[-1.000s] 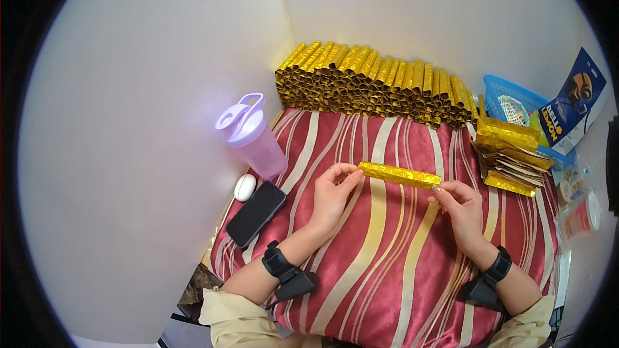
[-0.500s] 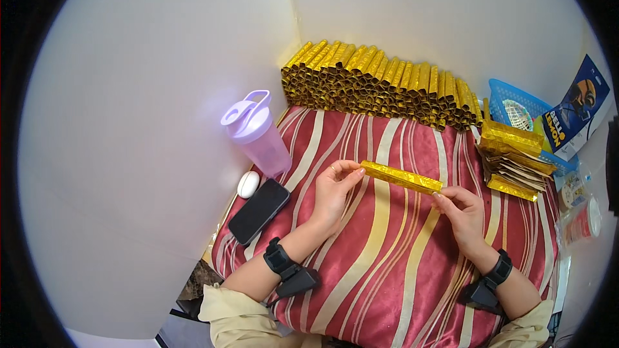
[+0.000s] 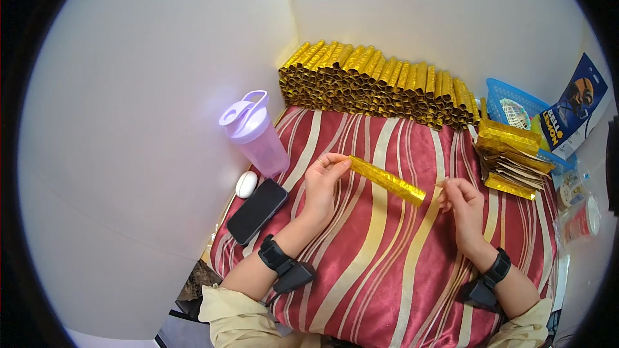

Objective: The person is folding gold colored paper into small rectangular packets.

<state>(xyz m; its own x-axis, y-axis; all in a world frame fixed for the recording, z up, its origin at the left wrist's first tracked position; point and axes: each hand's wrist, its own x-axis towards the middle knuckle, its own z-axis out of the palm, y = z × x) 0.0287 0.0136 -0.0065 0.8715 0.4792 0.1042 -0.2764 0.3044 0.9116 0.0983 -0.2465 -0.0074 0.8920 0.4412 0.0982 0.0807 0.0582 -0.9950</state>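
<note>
A narrow gold foil-paper tube [image 3: 388,181] hangs slantwise over the striped cloth, its right end lower and nearer to me. My left hand [image 3: 324,183] pinches its left end between thumb and fingertips. Just off the tube's right end is my right hand [image 3: 461,207], fingers loosely bent and apart, not touching it. Beyond both hands, many similar gold tubes [image 3: 387,80] are stacked in a long pile. A stack of flat gold paper sheets [image 3: 513,161] lies to the right of my right hand.
A lilac shaker bottle [image 3: 256,138], a white oval object [image 3: 246,185] and a dark phone [image 3: 258,211] stand or lie at left. A blue basket [image 3: 516,97], a blue packet [image 3: 574,109] and a clear plastic cup [image 3: 580,219] are at right. Pale walls enclose the red striped cloth [image 3: 361,270].
My right hand has let go of the tube's right end, which has dropped lower and shifted left. My left hand has moved slightly left and up, still pinching the other end.
</note>
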